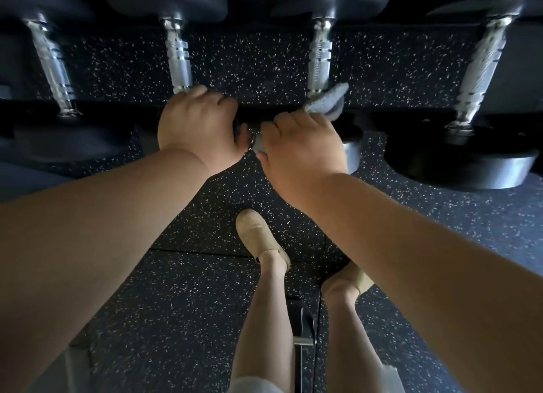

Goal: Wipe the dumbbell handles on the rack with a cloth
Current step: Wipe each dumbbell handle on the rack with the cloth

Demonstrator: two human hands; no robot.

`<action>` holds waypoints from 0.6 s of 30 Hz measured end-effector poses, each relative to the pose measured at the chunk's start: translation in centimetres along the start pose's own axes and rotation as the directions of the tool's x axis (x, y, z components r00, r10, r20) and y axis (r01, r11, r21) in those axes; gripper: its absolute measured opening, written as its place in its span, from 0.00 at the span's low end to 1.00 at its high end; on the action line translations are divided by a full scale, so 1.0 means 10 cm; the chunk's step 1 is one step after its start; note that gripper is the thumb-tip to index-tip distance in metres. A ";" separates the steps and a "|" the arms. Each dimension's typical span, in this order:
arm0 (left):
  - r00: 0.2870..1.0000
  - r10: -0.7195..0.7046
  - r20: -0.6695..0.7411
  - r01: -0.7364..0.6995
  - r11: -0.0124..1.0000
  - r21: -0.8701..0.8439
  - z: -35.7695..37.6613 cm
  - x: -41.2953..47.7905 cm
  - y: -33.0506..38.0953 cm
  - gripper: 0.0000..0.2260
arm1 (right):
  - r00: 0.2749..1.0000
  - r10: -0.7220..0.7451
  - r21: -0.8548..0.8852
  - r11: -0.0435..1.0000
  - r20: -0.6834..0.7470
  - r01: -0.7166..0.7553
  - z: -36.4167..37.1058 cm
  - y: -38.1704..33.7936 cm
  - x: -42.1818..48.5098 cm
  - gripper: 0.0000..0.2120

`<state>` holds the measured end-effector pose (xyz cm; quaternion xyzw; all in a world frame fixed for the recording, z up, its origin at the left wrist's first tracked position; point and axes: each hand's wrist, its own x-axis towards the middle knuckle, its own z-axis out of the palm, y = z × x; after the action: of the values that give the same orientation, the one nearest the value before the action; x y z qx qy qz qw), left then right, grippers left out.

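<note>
Dumbbell handles [318, 60] in a row, four chrome knurled bars lying front to back across the rack [390, 110], and we're looking straight down on them over the speckled rubber floor [205, 289]. Action is at the front edge of the rack, middle of the row. The right hand [302, 145] is bunched around a grey cloth [326, 101], fingers curled and pinching it, with one loose end poking out just at the near end of the third handle from the left and another tuft showing by the thumb. The cloth looks to be brushing that handle's front collar, though whether it truly touches I can't tell. Over to the left hand [199, 122]: fingers curled down over the dark front rail [117, 112], right at the near end of the second handle [177, 60], thumb tucked below. That reads as a brace, steadying the body for the lean over the rack. No cloth is wrapped round any bar, so I'd call this a changeover, lining up on the third handle. The far-right handle [482, 66] and far-left handle [50, 60] sit well apart from both hands. Next call: open the cloth and wrap it round the knurling to get a full stroke.
</note>
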<state>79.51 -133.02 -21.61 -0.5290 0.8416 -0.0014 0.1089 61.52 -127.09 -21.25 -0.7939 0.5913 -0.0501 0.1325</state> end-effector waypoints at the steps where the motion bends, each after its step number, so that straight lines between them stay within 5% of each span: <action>1: 1.000 -0.001 -0.001 0.001 1.000 -0.003 0.00 0.00 0.00 0.16 | 1.000 -0.028 -0.001 1.000 0.000 0.028 0.01 0.02 0.02 0.10; 9: 1.000 -0.003 -0.012 0.003 1.000 -0.005 0.02 -0.01 -0.01 0.17 | 0.990 0.057 0.441 0.891 0.130 -0.109 -0.29 0.77 -0.47 0.31; 13: 0.999 0.014 -0.029 -0.014 1.000 0.004 0.02 -0.01 -0.02 0.18 | 0.966 0.088 0.315 0.935 0.242 -0.164 -0.31 0.77 -0.40 0.32; 18: 1.000 0.005 -0.028 -0.006 1.000 -0.006 0.03 0.00 0.00 0.17 | 0.998 0.065 0.060 0.996 0.028 -0.066 -0.12 0.24 -0.24 0.22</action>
<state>79.54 -132.95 -21.88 -0.5269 0.8446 -0.0059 0.0952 58.36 -125.59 -20.59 -0.7702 0.6135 -0.0536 0.1658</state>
